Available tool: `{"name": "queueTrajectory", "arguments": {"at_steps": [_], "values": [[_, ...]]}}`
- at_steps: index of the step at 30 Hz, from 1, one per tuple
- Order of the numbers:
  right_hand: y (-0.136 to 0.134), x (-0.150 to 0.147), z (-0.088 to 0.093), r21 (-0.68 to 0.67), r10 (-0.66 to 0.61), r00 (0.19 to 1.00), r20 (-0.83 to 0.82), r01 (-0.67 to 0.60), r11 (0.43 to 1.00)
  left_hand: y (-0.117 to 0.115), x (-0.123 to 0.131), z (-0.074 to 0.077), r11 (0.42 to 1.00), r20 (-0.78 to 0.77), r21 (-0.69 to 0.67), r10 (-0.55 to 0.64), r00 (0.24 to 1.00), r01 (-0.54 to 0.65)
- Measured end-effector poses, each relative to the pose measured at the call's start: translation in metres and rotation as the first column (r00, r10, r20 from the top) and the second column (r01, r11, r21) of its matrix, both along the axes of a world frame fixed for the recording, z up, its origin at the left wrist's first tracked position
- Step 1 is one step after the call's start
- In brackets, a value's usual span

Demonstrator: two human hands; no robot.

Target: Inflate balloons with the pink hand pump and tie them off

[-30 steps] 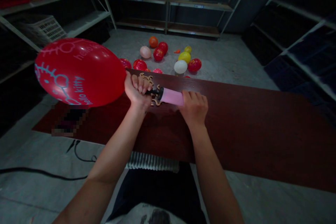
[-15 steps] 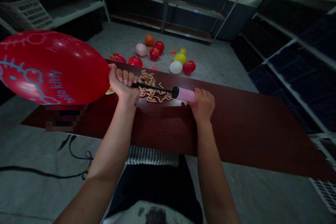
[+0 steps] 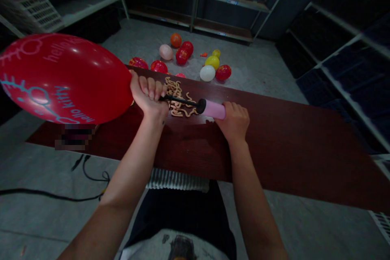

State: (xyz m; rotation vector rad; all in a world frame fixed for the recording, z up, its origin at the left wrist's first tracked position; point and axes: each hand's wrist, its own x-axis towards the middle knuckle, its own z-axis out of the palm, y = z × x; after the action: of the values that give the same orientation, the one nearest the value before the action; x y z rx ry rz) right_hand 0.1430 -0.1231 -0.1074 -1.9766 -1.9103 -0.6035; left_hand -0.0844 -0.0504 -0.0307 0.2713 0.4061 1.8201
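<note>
A large red balloon point(image 3: 61, 77) with blue and white print fills the left of the head view. My left hand point(image 3: 148, 95) is closed around its neck, where the pump's black rod point(image 3: 179, 100) enters. My right hand point(image 3: 234, 120) grips the pink pump barrel point(image 3: 214, 109), drawn out to the right so part of the rod shows. Under the rod, a heap of limp pale balloons point(image 3: 178, 97) lies on the dark red table point(image 3: 289, 146).
Several inflated balloons point(image 3: 207, 73), red, yellow, white and orange, lie on the floor beyond the table. Metal shelving point(image 3: 231, 4) lines the back and both sides. A white crate point(image 3: 30, 8) sits on the left shelf. A black cable point(image 3: 45, 195) runs across the floor at left.
The pump barrel was pulled right, away from my left hand, then slid back in a little. The balloon looks larger than a second ago.
</note>
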Motion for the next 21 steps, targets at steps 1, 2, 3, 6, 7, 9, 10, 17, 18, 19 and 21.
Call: {"name": "queueTrajectory", "arguments": {"at_steps": [1, 2, 3, 6, 7, 9, 10, 17, 18, 19, 21], "values": [[0.000, -0.003, 0.001, -0.002, 0.013, 1.000, 0.000, -0.013, 1.000, -0.003, 0.006, 0.000, 1.000, -0.014, -0.015, -0.009, 1.000, 0.008], [0.000, -0.006, 0.001, -0.004, 0.026, 1.000, -0.004, -0.026, 1.000, -0.005, 0.012, 0.000, 0.999, -0.035, -0.037, -0.017, 0.999, 0.016], [0.000, -0.009, 0.002, -0.006, 0.040, 0.999, -0.013, -0.040, 0.999, -0.008, 0.018, 0.000, 0.998, -0.059, -0.059, -0.024, 0.998, 0.020], [-0.001, -0.017, 0.002, -0.003, 0.080, 0.996, -0.043, -0.080, 0.997, -0.016, 0.038, -0.005, 0.995, -0.119, -0.093, -0.046, 0.992, 0.035], [-0.001, -0.018, 0.002, -0.002, 0.092, 0.995, -0.049, -0.092, 0.996, -0.017, 0.043, -0.007, 0.995, -0.129, -0.094, -0.053, 0.990, 0.041], [-0.002, -0.020, 0.002, -0.005, 0.109, 0.993, -0.055, -0.109, 0.994, -0.019, 0.051, -0.010, 0.995, -0.136, -0.087, -0.066, 0.989, 0.054], [-0.002, -0.020, 0.002, -0.008, 0.113, 0.992, -0.057, -0.114, 0.993, -0.019, 0.053, -0.011, 0.994, -0.135, -0.087, -0.070, 0.988, 0.059], [-0.002, -0.019, 0.008, 0.000, 0.094, 0.995, -0.024, -0.094, 0.996, -0.008, 0.045, -0.010, 0.984, -0.141, -0.155, -0.111, 0.984, 0.088], [-0.001, -0.020, 0.008, 0.004, 0.090, 0.996, -0.016, -0.090, 0.996, -0.007, 0.044, -0.010, 0.984, -0.132, -0.154, -0.114, 0.985, 0.093], [0.000, -0.020, 0.008, 0.010, 0.089, 0.996, -0.010, -0.089, 0.996, -0.006, 0.043, -0.010, 0.984, -0.124, -0.148, -0.116, 0.985, 0.098], [0.002, -0.020, 0.006, 0.023, 0.091, 0.996, 0.001, -0.091, 0.996, -0.003, 0.042, -0.011, 0.987, -0.114, -0.130, -0.112, 0.987, 0.096]]}}
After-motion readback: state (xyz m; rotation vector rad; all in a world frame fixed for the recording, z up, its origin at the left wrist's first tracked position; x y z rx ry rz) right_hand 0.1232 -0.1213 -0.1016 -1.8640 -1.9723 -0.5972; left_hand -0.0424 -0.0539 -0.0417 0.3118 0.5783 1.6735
